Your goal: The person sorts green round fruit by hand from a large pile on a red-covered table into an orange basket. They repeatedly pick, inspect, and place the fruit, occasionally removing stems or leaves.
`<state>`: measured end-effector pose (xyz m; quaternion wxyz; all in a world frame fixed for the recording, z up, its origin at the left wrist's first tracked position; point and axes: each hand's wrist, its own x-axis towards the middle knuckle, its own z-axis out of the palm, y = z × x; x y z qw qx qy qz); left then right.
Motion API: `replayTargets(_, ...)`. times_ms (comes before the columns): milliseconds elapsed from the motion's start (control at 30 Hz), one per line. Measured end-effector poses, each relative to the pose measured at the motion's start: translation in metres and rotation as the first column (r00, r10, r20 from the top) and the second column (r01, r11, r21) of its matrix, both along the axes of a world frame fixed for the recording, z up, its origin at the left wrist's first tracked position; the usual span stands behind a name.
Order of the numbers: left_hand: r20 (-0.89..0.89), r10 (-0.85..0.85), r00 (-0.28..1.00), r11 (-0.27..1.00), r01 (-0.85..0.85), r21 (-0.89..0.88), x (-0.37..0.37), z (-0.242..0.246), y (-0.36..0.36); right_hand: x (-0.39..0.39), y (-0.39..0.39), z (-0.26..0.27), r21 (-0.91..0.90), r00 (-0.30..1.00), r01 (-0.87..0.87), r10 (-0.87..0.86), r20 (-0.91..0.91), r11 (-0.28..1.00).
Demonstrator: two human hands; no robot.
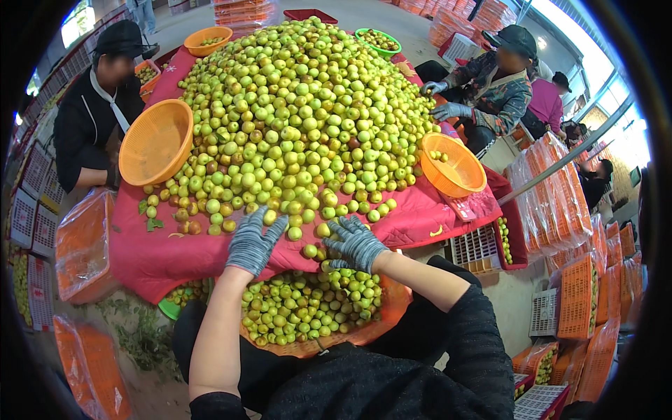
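A large heap of green and brownish jujube-like fruits (299,105) covers a table with a red quilted cloth (157,247). At the heap's near edge, my left hand (255,240), in a grey striped knit glove, lies with fingers apart among the fruits. My right hand (356,244), gloved alike, is spread at the cloth's edge, with several fruits beside its fingers and thumb. Neither hand is closed on a fruit. Below the edge, between my legs, an orange plastic crate (394,299) holds many of the same fruits.
Orange baskets stand at left (156,142) and right (453,165) on the cloth. One person (94,105) sits at left, another (488,89) in gloves at right. Plastic-wrapped orange crates (551,194) are stacked at right; a wrapped crate (84,247) and leaves (147,336) are at left.
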<state>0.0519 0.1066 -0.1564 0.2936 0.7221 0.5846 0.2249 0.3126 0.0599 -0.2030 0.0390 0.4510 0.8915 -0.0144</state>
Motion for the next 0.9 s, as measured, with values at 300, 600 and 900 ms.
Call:
replayTargets(300,0.010,0.188,0.982,0.976,-0.188,0.113,-0.032,0.041,0.015,-0.014,0.092,0.001,0.144,0.973,0.173,-0.146,-0.180,0.974)
replayTargets(600,0.025,0.205,0.978,0.971,-0.206,0.124,-0.045,0.037,0.019,-0.079,0.140,-0.038,0.242,0.880,0.446,-0.371,-0.298,0.862)
replayTargets(900,0.156,0.220,0.963,0.974,-0.226,0.020,-0.043,0.039,0.019,-0.047,0.106,-0.047,0.200,0.952,0.291,-0.263,-0.156,0.936)
